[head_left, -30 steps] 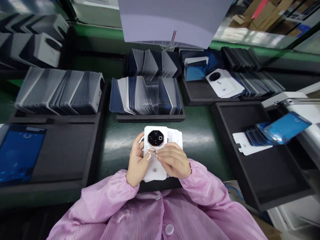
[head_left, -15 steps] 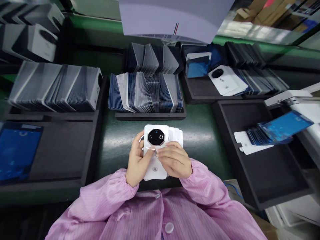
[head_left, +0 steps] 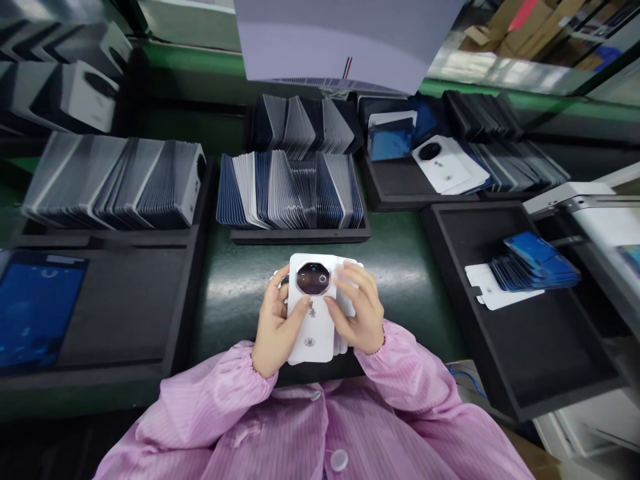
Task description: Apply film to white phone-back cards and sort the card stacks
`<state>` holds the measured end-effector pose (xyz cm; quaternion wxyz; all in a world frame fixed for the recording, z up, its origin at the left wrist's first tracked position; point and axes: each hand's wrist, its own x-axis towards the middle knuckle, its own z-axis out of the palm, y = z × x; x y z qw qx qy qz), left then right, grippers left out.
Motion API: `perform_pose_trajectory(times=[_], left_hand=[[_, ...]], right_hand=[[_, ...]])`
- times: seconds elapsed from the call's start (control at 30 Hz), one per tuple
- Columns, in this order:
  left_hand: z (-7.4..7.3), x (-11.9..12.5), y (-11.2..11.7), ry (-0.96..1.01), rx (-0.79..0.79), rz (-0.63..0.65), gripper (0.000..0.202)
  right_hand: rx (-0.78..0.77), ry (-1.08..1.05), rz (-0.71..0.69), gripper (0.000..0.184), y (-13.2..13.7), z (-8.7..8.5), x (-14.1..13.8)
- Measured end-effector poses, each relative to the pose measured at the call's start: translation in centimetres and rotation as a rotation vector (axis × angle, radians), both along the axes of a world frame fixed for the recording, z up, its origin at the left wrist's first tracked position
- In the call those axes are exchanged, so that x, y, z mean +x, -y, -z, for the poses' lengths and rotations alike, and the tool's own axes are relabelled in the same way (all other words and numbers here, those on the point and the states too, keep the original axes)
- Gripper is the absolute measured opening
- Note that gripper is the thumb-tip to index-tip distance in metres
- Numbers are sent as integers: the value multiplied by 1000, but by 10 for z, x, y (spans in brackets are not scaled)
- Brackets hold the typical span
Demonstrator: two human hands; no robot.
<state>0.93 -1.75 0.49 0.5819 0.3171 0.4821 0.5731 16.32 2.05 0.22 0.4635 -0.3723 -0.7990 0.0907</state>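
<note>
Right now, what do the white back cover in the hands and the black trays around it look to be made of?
The white back cover looks like smooth, hard plastic or coated glass: an even matte sheen, rigid flat edges, a glossy dark camera window. I cannot tell which. The left hand and right hand hold it. The black tray looks like dull foam or moulded plastic: no glare, thick soft-edged walls.

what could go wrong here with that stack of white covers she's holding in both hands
1. The white back covers are a loose, fanned stack held above the green table by the left hand and right hand; the lower ones could slide out.
2. Both thumbs sit just below the dark camera window, so a smudge or scratch there seems possible.
3. The upright cover row stands close ahead; a forward reach might topple it.
</note>
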Motion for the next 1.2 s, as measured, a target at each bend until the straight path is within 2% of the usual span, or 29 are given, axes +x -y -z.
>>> perform_pose_trajectory(times=[0.07,0.13,0.23,0.3,0.4,0.47,0.53,0.63,0.7,0.77,0.87,0.97,1.07,1.2], left_hand=[[-1,1,1,21,-13,11,58],[-1,2,2,25,-25,28,61],[0,3,3,18,-35,53,64],[1,2,2,21,-17,31,60],[2,0,1,27,20,-52,56],[2,-3,-1,45,13,-88,60],[3,-4,-2,71,-6,-97,61],[3,-5,-3,83,-17,-90,55],[2,-4,-3,79,-31,-78,56],[1,-3,-3,80,-60,-51,60],[0,-2,-2,81,-94,7,64],[0,0,1,20,-57,23,61],[3,2,4,-67,-23,12,58],[10,1,9,-226,-12,72,58]], right_hand=[[-153,10,73,65,-2,-1,1],[-304,15,60,74,-4,-3,2],[-457,-45,10,62,-7,-4,6],[-514,-181,7,51,-12,-4,13],[-494,-483,142,48,-22,-4,33],[-460,-585,241,50,-30,-5,47],[-514,-549,214,50,-34,-3,56],[-650,-339,61,47,-34,4,49],[-595,-138,86,45,-29,9,35],[-420,16,194,40,-23,10,21],[-205,-6,235,28,-14,5,9],[-217,-149,148,13,-8,-2,8],[-256,-284,140,11,-6,-4,10],[-306,-190,149,18,-5,-3,8]])
